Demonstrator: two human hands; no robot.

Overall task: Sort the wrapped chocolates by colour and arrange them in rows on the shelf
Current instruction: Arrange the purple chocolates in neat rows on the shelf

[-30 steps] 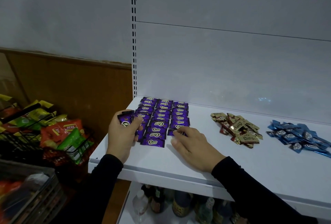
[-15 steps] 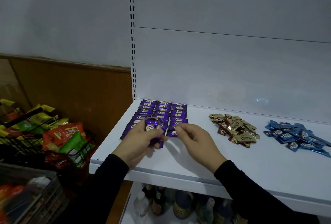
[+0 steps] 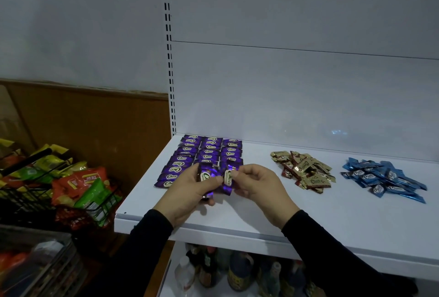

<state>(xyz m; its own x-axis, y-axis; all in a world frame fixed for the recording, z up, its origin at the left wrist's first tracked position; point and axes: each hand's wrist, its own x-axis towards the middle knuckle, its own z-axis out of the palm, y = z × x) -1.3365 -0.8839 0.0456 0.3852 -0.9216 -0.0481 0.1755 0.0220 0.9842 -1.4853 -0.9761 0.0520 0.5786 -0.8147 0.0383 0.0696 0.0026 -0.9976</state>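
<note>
At the far left, a black wire basket [image 3: 47,192] holds snack bags [image 3: 78,185] in yellow, green, orange and red; the writing on them is too small to read, and the picture edge cuts the basket off. Below it, a blurry clear bin [image 3: 40,266] is hard to make out. On the white shelf [image 3: 332,220], the purple chocolates [image 3: 209,152] lie in three neat rows that run from the back left corner toward the front edge. Each wrapper has a white oval with a word that looks like "Choco". The hands hide the front ends of the middle and right rows. The left hand [image 3: 190,192] is curled round a few purple chocolates [image 3: 207,176], held up above the shelf near its front edge. The right hand [image 3: 256,190] pinches one more purple chocolate [image 3: 228,178] between thumb and finger, just beside the ones in the left hand. The two hands almost touch. Both arms wear black sleeves [image 3: 332,256]. Further right, near the middle of the shelf, gold and brown chocolates [image 3: 306,171] sit in a loose pile with the same kind of label. Near the right edge, blue chocolates [image 3: 382,178] sit in another loose pile, well apart from the gold one. Under the shelf, dark bottles [image 3: 237,273] stand in shadow, and their labels cannot be read.
</note>
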